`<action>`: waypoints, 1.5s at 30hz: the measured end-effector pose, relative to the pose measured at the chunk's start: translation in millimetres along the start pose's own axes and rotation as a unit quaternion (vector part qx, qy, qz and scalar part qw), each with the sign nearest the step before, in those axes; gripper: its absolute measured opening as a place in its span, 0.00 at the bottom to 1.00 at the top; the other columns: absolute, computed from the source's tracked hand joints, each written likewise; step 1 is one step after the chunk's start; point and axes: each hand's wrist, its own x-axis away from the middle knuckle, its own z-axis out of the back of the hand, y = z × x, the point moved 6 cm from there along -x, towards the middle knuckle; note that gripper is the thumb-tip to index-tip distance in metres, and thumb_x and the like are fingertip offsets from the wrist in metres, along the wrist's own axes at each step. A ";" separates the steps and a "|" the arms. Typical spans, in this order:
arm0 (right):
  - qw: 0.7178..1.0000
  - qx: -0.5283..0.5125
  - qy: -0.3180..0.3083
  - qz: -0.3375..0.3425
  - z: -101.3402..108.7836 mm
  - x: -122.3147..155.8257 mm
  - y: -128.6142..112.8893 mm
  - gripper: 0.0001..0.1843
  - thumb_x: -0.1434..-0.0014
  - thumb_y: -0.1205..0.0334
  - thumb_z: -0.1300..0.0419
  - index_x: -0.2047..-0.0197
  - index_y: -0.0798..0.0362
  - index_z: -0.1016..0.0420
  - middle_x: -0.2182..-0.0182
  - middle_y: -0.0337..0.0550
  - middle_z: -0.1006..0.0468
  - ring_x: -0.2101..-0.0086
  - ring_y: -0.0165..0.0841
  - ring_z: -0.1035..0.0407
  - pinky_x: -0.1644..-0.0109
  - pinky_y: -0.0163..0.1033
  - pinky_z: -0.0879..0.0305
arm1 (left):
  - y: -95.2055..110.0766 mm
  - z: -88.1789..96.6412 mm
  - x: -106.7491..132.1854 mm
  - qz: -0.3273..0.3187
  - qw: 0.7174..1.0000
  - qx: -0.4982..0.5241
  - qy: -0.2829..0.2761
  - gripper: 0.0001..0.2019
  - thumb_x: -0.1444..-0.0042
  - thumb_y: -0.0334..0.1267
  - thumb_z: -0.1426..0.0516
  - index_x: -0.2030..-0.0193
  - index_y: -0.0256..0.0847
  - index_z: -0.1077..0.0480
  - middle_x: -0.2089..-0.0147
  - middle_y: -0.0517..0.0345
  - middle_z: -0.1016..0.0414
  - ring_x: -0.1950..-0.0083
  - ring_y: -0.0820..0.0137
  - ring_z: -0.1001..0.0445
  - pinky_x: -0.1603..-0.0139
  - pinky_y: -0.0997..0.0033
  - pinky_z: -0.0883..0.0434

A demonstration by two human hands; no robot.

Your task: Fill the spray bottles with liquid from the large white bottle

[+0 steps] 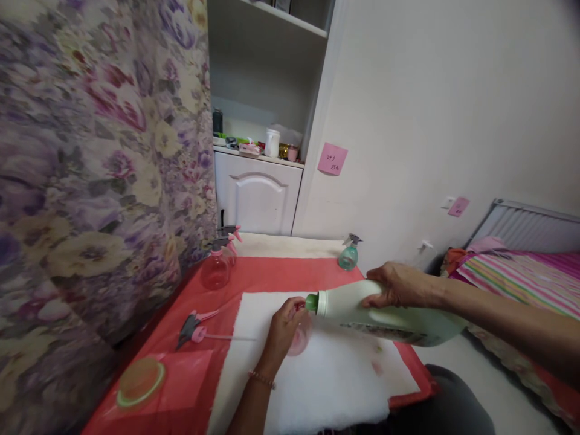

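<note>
My right hand point(394, 285) grips a large pale green jug point(408, 323) by its handle. The jug is tipped onto its side, its green spout point(312, 302) pointing left at the mouth of a clear pink spray bottle point(299, 339). Around the neck of that bottle my left hand point(290, 317) is closed, steadying it over the white cloth point(330, 386). Whether liquid is flowing I cannot make out. To the left lies a grey and pink spray head point(194, 331) with its thin tube reaching onto the cloth. Near the front left corner rests a round, green-rimmed cap point(141, 382).
Pink spray bottles point(216, 270) stand at the table's back left. A green spray bottle point(348, 257) stands at the back right. The red table cover point(281, 275) runs beneath the cloth. A floral curtain point(99, 181) hangs at left; a bed point(521, 272) is on the right.
</note>
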 end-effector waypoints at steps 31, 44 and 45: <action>1.000 0.026 0.002 0.001 1.8 -1.3 -1.0 0.25 0.48 0.35 0.40 0.72 0.50 0.34 0.78 0.37 0.29 0.77 0.30 0.37 0.72 0.36 0.46 | -5.5 1.8 -2.2 -0.009 1.000 -0.016 -0.005 0.10 0.44 0.40 0.43 0.56 0.41 0.27 0.58 0.56 0.22 0.54 0.64 0.25 0.51 0.67 0.32; 1.000 0.031 -0.003 -0.001 2.7 -2.2 -2.1 0.25 0.48 0.35 0.41 0.71 0.50 0.33 0.78 0.36 0.30 0.77 0.30 0.36 0.72 0.36 0.45 | -3.0 2.2 -2.9 -0.008 1.000 -0.023 -0.002 0.11 0.44 0.41 0.43 0.57 0.41 0.27 0.57 0.54 0.22 0.53 0.63 0.25 0.50 0.66 0.32; 1.000 0.030 -0.005 -0.002 2.6 -2.2 -2.2 0.25 0.48 0.35 0.41 0.71 0.50 0.33 0.78 0.36 0.29 0.77 0.30 0.36 0.72 0.36 0.45 | -3.3 2.2 -3.0 -0.007 1.000 -0.022 -0.003 0.11 0.44 0.41 0.43 0.57 0.41 0.27 0.57 0.54 0.22 0.53 0.63 0.25 0.50 0.66 0.32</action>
